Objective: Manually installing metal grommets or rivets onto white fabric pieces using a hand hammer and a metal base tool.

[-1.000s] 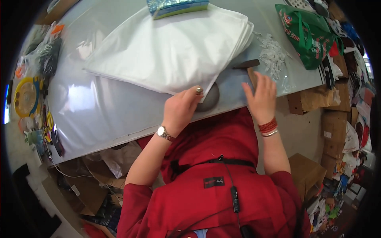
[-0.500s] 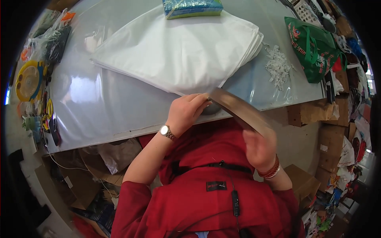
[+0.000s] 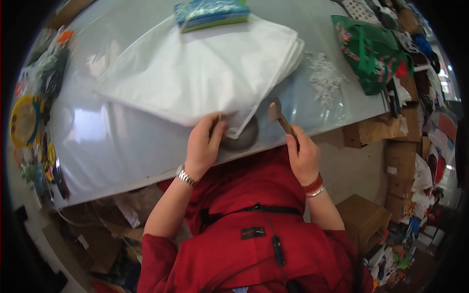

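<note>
A stack of folded white fabric sheets point(image 3: 195, 73) lies on the table, one corner resting over a round dark grey block point(image 3: 246, 141) near the front edge. My left hand point(image 3: 202, 144) is beside that corner, thumb and fingers pinched at the fabric's near edge. A small thing shows at its fingertips, too blurred to name. My right hand point(image 3: 305, 154) grips the handle of a hammer point(image 3: 283, 122), whose head is tilted up and away, to the right of the block and apart from it.
A blue and green wrapped pack point(image 3: 212, 14) weighs on the sheets' far side. White scraps point(image 3: 324, 80) lie in a heap right of the stack, near a green bag point(image 3: 369, 56). A yellow round reel point(image 3: 24, 121) stands at the left edge; cardboard boxes point(image 3: 364, 219) stand below right.
The hammer, blurred in a swing before, is now steady and pointing up. My left hand has moved back from the hammer to the left of the fabric corner. The whole view has shifted slightly.
</note>
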`<state>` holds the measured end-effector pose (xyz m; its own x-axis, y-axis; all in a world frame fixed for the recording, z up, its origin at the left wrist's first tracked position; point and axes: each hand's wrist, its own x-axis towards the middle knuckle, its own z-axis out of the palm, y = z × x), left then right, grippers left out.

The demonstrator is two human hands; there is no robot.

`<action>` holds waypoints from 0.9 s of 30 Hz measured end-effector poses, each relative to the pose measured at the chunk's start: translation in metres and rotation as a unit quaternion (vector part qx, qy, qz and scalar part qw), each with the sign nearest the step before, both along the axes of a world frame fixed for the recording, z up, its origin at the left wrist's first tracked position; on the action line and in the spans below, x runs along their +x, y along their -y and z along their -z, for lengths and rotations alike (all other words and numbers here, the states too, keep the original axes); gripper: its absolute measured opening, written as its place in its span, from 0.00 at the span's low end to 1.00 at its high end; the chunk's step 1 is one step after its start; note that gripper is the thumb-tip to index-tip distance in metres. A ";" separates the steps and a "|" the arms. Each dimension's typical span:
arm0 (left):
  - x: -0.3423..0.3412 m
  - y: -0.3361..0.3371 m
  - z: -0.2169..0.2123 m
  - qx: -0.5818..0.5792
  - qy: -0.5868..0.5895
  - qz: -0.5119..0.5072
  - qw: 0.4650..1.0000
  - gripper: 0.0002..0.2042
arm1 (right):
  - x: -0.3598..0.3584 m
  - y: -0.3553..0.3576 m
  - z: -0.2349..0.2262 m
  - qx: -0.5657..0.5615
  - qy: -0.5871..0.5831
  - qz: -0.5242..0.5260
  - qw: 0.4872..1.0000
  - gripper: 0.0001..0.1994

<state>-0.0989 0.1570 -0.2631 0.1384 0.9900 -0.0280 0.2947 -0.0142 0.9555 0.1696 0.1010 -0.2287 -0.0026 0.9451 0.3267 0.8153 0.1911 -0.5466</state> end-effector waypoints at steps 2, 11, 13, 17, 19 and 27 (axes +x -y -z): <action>0.017 -0.004 -0.012 0.063 -0.100 0.060 0.991 0.11 | 0.029 -0.019 0.002 -0.041 0.083 0.052 0.994 0.12; -0.022 -0.189 -0.105 -0.055 -0.126 0.050 0.989 0.12 | 0.131 -0.132 -0.003 0.030 0.141 0.047 0.988 0.08; -0.018 -0.203 -0.104 0.031 -0.123 0.051 0.991 0.15 | 0.140 -0.163 0.011 0.035 0.207 0.039 0.977 0.06; 0.046 -0.116 -0.121 -0.015 -0.359 0.313 0.879 0.20 | 0.158 -0.177 0.002 0.034 0.274 0.041 0.960 0.06; 0.052 -0.066 -0.097 0.052 -0.448 0.305 0.839 0.22 | 0.142 -0.169 -0.002 0.054 0.225 0.040 0.972 0.05; -0.053 -0.212 -0.152 0.086 -0.196 -0.036 0.976 0.16 | 0.042 -0.116 -0.063 -0.048 -0.072 0.001 0.996 0.03</action>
<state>-0.1522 0.3690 -0.1114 0.0812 0.9914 0.1027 0.6438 -0.1308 0.7539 0.2118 0.2175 -0.1660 0.0392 0.9719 0.2321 0.7269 0.1316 -0.6740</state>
